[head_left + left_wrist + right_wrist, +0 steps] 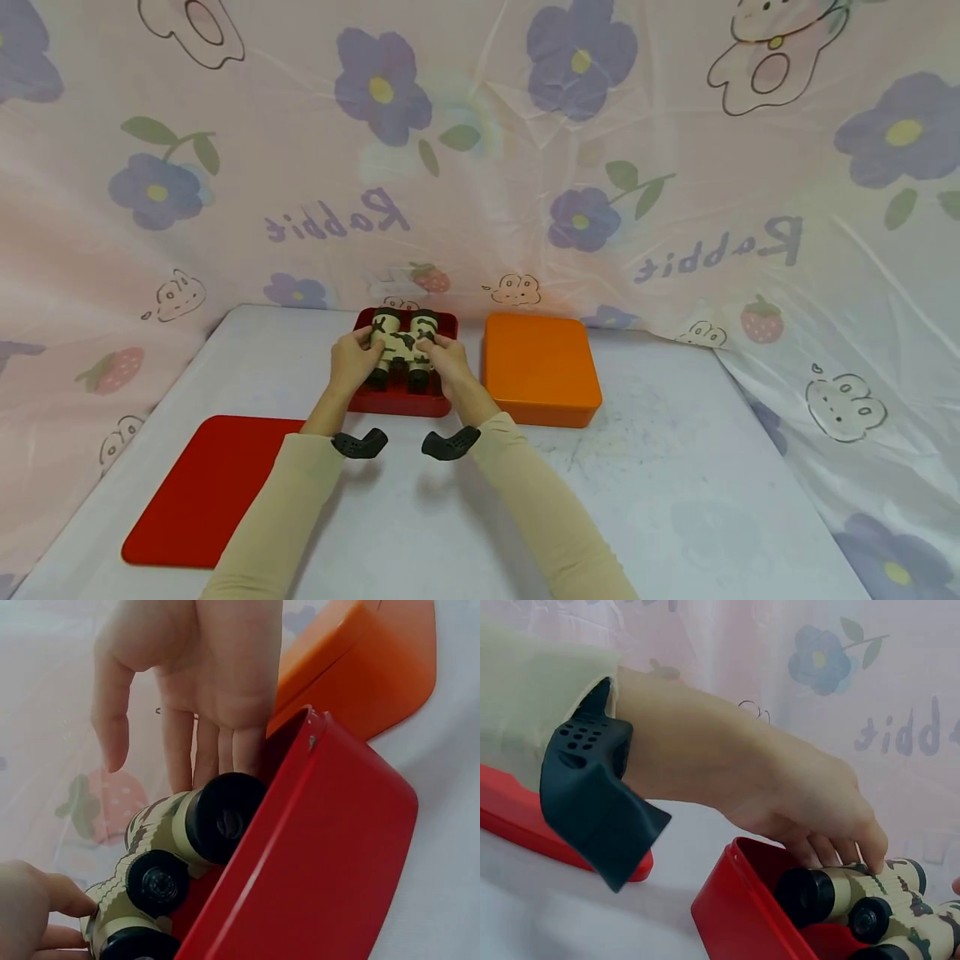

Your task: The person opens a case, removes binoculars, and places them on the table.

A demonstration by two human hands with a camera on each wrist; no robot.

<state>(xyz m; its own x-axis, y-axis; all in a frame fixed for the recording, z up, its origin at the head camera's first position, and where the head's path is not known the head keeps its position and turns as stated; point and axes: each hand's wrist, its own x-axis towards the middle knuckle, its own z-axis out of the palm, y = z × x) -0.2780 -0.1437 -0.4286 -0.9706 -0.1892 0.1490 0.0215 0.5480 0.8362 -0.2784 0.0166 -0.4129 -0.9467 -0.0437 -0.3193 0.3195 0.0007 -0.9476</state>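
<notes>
Binoculars in a cream and dark camouflage pattern lie in a red box, their black eyepieces turned toward me. My left hand holds the left barrel, its thumb on top and the other fingers down inside the box. At the opposite barrel, my right hand reaches its fingers down along the side. In the left wrist view the right hand has its thumb apart from the binoculars and its fingers fairly straight. The right wrist view shows the left hand over the box wall.
Right of the red box stands a closed orange box. A flat red lid lies at the left front of the white table, partly behind the left sleeve. A patterned curtain hangs behind and at both sides.
</notes>
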